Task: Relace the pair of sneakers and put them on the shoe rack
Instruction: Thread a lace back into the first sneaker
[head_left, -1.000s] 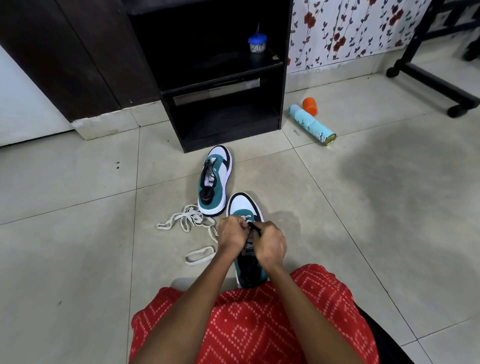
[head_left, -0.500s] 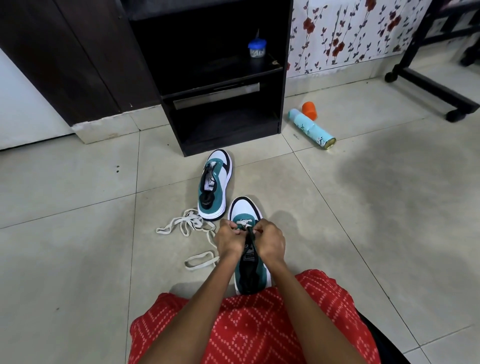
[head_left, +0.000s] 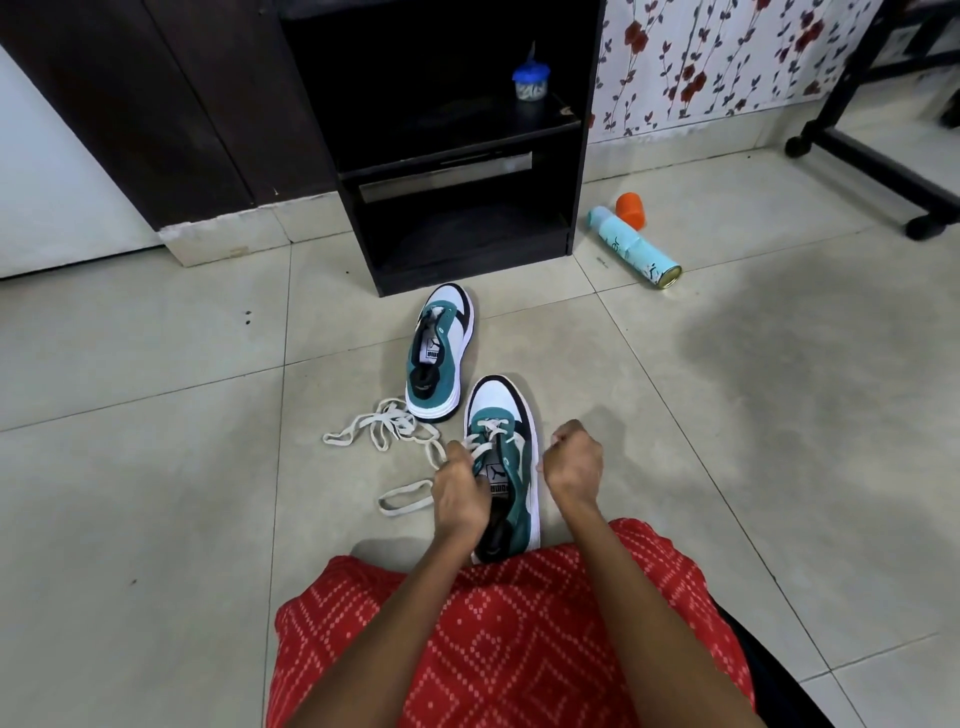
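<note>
Teal-and-white suede sneaker (head_left: 511, 457) flat on the tiled floor (head_left: 156, 467), long axis running away, toe toward the black open shoe rack (head_left: 584, 156). Left hand (head_left: 462, 493) pinching its white lace (head_left: 488, 428) — right hand (head_left: 574, 465) fisted round the other end.

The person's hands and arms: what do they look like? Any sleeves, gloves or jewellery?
Both forearms are bare up to the picture's edge: no sleeves. The left hand and right hand wear no gloves, and no watch or bracelet shows at either wrist. Under the arms is a red garment with a white dotted diamond pattern.
</note>
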